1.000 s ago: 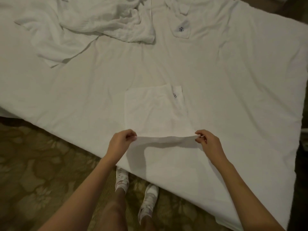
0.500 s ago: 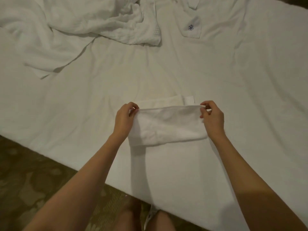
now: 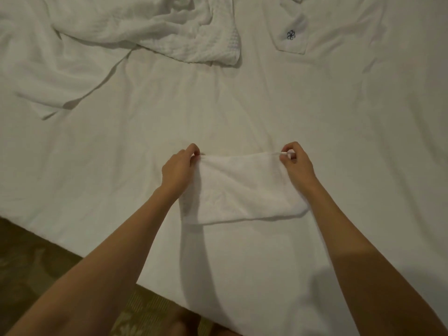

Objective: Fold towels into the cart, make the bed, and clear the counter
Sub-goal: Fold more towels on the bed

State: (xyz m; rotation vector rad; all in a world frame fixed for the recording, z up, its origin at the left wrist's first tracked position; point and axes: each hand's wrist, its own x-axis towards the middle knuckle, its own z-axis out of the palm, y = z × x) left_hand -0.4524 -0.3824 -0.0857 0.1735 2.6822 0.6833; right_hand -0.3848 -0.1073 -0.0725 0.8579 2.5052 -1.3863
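The small white towel [image 3: 242, 190] lies folded on the bed sheet [image 3: 242, 112], its long axis running from left to right. The left hand [image 3: 179, 170] pinches the towel's far left corner, and the right hand [image 3: 297, 166] pinches the far right corner. The fold faces the person.

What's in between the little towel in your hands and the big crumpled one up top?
Nothing but bare white bed sheet between the small towel and the crumpled towel, seen in the head view.
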